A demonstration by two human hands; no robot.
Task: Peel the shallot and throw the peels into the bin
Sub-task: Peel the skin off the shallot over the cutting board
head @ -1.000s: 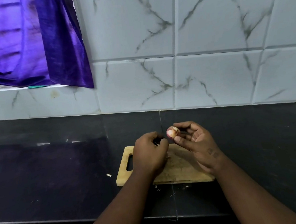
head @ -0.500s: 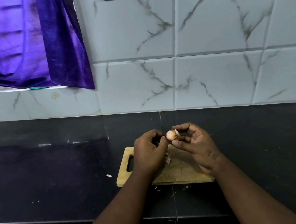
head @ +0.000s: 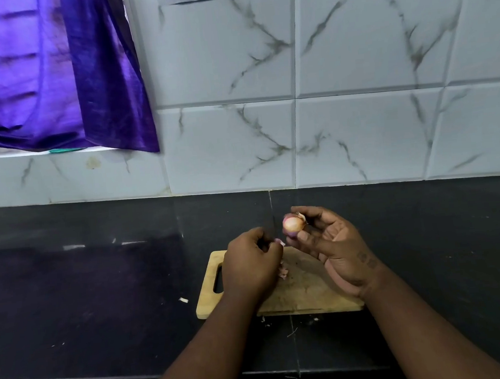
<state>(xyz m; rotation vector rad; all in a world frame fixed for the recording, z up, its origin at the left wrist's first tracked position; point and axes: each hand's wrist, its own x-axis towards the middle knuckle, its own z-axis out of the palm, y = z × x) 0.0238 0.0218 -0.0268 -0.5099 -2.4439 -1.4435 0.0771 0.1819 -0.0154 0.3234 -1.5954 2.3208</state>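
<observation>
My right hand (head: 336, 242) pinches a small pink-and-yellow shallot (head: 293, 224) between thumb and fingertips, a little above the far edge of the wooden cutting board (head: 307, 293). A flap of dry skin sticks up from the shallot's top. My left hand (head: 250, 265) hovers over the board's left part with fingers curled, pinching a small pale bit of peel (head: 280, 242) just left of the shallot. A few pink peel scraps (head: 283, 272) lie on the board beside my left hand. No bin is in view.
The board lies on a black counter (head: 98, 280) against a white marble-patterned tile wall (head: 358, 117). A purple cloth (head: 48, 71) hangs at the upper left. A small white scrap (head: 183, 300) lies left of the board, and tiny bits sit by the counter's front edge.
My left hand has pulled away from the shallot, down and to the left, taking a bit of peel. My right hand has turned the shallot, showing more of its bare side.
</observation>
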